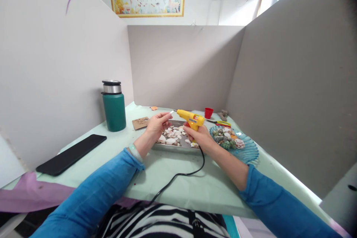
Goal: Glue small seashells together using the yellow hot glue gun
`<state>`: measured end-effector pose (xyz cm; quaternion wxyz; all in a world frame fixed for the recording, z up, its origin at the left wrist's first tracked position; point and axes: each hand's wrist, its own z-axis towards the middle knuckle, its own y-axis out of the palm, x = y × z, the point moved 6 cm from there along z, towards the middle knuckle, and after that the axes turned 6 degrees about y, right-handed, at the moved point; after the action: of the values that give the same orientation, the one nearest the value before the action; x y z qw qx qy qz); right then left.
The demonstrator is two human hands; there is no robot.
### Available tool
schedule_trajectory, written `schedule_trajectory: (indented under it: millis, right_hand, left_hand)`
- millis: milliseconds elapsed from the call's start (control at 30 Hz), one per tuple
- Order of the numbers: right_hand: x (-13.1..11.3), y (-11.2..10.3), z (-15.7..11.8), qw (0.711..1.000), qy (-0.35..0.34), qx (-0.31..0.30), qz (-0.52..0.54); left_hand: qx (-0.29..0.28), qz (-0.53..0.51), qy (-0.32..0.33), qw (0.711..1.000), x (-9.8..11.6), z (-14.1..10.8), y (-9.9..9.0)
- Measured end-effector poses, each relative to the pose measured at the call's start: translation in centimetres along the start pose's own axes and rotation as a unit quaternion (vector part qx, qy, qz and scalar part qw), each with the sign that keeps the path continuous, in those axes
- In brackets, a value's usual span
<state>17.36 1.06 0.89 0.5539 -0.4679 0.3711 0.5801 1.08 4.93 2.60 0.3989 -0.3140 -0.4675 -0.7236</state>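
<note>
My right hand (199, 135) is wrapped round the grip of a yellow glue gun (191, 117), whose front end points left. A black cord (178, 174) runs from its grip down to the table's near edge. My left hand (158, 124) pinches a small white piece (171, 112) between thumb and fingertips, close to the glue gun's tip. I cannot tell whether the two touch. Below both hands lies a metal tray (173, 148) with several pale seashells (171, 141) in it.
At right, a blue glass plate (252, 152) holds shells and stones. Behind it are scissors (223, 123) and a red cup (208, 113). A brown card (140, 123), a green bottle (114, 111) and a black flat case (72, 155) stand left. Grey panels (184, 67) enclose the table.
</note>
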Motion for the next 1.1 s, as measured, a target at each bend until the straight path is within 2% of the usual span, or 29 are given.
schedule_trajectory:
  millis: [267,500,800,1100]
  right_hand:
    - [-0.5,0.65,-0.29,0.999,-0.01,-0.032,0.003]
    - [0.0,-0.08,0.01,1.0,-0.004,0.01,-0.006]
    - [-0.52,0.72,-0.25,0.999,-0.016,-0.04,0.0]
    - [-0.07,0.1,-0.1,1.0,0.01,0.002,-0.003]
  left_hand:
    - [0.005,0.013,0.002,1.0,0.26,-0.08,0.15]
    - [-0.002,0.007,0.007,1.0,0.05,0.07,0.01]
    - [0.008,0.006,-0.001,1.0,0.2,-0.03,0.03]
    - [0.01,0.007,0.001,1.0,0.01,0.13,-0.29]
